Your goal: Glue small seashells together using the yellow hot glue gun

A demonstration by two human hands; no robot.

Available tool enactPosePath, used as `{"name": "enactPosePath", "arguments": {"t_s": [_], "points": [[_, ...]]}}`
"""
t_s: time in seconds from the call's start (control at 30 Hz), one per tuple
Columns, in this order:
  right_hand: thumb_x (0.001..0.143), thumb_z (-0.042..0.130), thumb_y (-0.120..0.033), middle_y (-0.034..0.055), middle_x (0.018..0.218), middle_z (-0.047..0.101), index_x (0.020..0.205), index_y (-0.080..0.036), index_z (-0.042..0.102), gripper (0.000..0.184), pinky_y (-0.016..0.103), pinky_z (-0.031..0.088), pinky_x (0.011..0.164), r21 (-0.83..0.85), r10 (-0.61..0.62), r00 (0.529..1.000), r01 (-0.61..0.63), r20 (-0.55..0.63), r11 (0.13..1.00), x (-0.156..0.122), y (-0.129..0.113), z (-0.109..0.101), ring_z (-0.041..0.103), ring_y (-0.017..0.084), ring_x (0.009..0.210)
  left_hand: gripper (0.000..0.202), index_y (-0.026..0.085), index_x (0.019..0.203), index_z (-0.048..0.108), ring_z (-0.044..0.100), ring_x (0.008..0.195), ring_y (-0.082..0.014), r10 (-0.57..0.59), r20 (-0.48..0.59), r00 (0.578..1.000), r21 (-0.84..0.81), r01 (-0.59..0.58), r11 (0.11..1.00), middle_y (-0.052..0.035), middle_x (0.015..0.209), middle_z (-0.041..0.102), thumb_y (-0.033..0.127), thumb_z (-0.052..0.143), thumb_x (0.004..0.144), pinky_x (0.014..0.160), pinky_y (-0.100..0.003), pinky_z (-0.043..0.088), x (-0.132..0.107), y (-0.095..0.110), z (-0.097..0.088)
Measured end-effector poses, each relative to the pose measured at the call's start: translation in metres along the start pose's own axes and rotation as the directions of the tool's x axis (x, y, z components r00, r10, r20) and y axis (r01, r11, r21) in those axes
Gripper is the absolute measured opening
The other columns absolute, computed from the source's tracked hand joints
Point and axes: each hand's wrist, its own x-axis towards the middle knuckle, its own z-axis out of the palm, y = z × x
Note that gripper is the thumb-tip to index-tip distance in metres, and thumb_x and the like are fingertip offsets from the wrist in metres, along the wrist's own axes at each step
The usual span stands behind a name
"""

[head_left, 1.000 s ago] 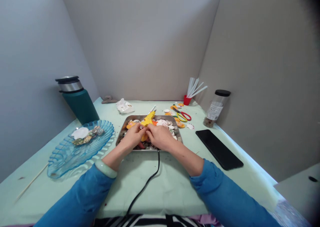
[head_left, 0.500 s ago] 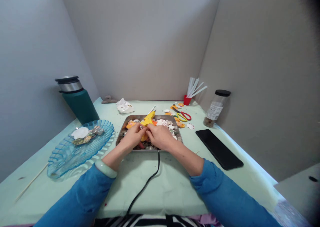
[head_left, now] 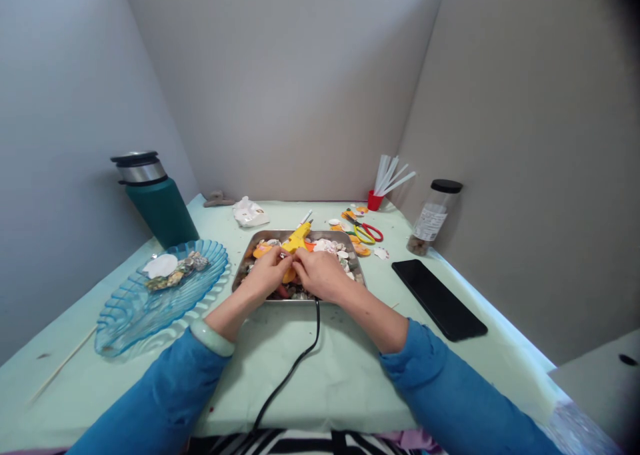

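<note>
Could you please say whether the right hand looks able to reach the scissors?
Probably yes: the scissors lie beyond the metal tray, and nothing tall stands between them and the right hand, though it looks occupied.

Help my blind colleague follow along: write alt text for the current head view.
A left hand and right hand, close together over a metal tray of shell-like pieces, near a yellow glue gun; anything held is unclear. A blue plate lies at left, scissors and a black phone at right.

There are two hands [head_left: 267, 273], one metal tray [head_left: 357, 265], one glue gun [head_left: 297, 239], one pair of scissors [head_left: 357, 225], one phone [head_left: 440, 300], one jar [head_left: 431, 221].
</note>
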Motion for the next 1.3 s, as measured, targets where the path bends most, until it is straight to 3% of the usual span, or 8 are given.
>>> {"name": "enactPosePath", "arguments": {"t_s": [0.27, 0.7, 1.3], "points": [[0.1, 0.035, -0.033, 0.0111, 0.1, 0.072, 0.114, -0.018, 0.06, 0.032, 0.032, 0.043, 0.077, 0.008, 0.0, 1.0, 0.0, 0.017, 1.0, -0.0004, 0.0001, -0.0002, 0.067, 0.024, 0.091, 0.021, 0.021, 0.085, 0.055, 0.059, 0.042, -0.0134, 0.01, -0.011, 1.0, 0.015, -0.01, 1.0, 0.0002, 0.07, 0.062, 0.04, 0.063, 0.083, 0.033, -0.019, 0.038, 0.0019, -0.0042, -0.0004], [0.099, 0.034, -0.032, 0.0122, 0.101, 0.071, 0.116, -0.017, 0.058, 0.033, 0.033, 0.044, 0.077, -0.014, 0.0, 0.999, 0.001, 0.041, 1.0, -0.0005, -0.001, -0.0024, 0.067, 0.025, 0.092, 0.013, 0.021, 0.089, 0.052, 0.057, 0.037, -0.014, 0.066, -0.003, 0.998, 0.233, -0.064, 0.971, 0.0019, 0.069, 0.063, 0.034, 0.049, 0.09, 0.037, -0.023, 0.04, 0.0005, -0.0026, -0.0016], [0.099, 0.034, -0.032, 0.0126, 0.099, 0.072, 0.115, -0.017, 0.059, 0.034, 0.034, 0.045, 0.076, -0.02, 0.006, 0.999, -0.006, 0.036, 1.0, -0.0007, -0.0021, -0.0035, 0.067, 0.026, 0.091, 0.01, 0.022, 0.085, 0.053, 0.055, 0.036, -0.0134, 0.078, -0.022, 0.997, 0.227, -0.071, 0.971, 0.0039, 0.06, 0.061, 0.032, 0.053, 0.087, 0.038, -0.021, 0.039, -0.0019, 0.0023, -0.0012]]}}
